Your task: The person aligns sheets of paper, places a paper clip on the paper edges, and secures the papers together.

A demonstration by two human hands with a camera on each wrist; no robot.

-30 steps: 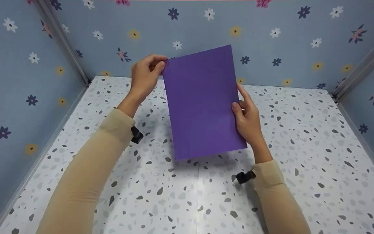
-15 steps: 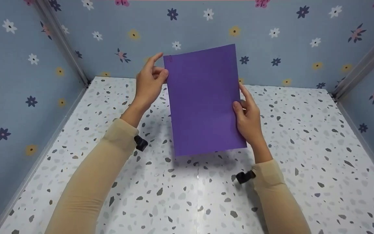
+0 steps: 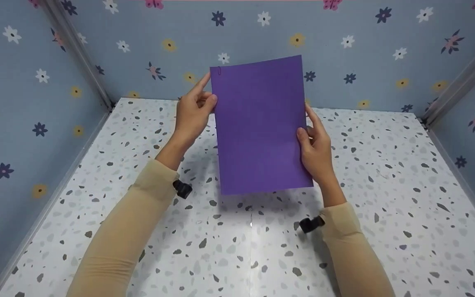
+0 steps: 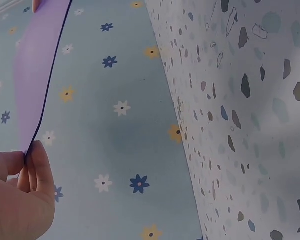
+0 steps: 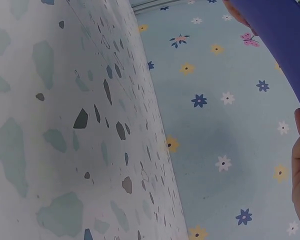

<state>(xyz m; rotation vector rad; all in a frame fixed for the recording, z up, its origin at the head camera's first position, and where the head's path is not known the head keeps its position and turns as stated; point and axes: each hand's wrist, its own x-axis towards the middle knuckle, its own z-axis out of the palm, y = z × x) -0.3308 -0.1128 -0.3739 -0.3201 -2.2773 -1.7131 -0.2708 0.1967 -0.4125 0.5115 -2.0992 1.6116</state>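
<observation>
A purple sheet of paper or thin card [image 3: 260, 128] is held up above the table in the head view, its face toward me and slightly tilted. Near its top left corner a small paper clip [image 3: 219, 71] sits over the top edge. My left hand [image 3: 192, 113] pinches the sheet's left edge between thumb and fingers, a little below the clip. On the opposite side my right hand [image 3: 316, 150] grips the right edge, thumb in front and fingers behind. In the left wrist view the sheet [image 4: 37, 70] appears edge-on between my thumb and fingertips.
A white speckled table [image 3: 386, 198] lies below the sheet. Blue flowered panels [image 3: 254, 33] enclose it at the back and both sides, joined by metal corner posts [image 3: 76, 53]. Each sleeve cuff carries a small black camera [image 3: 311, 225].
My left hand has slid from the clipped corner down the left edge, uncovering the clip. The sheet has turned slightly more upright. My right hand has kept its grip almost unmoved.
</observation>
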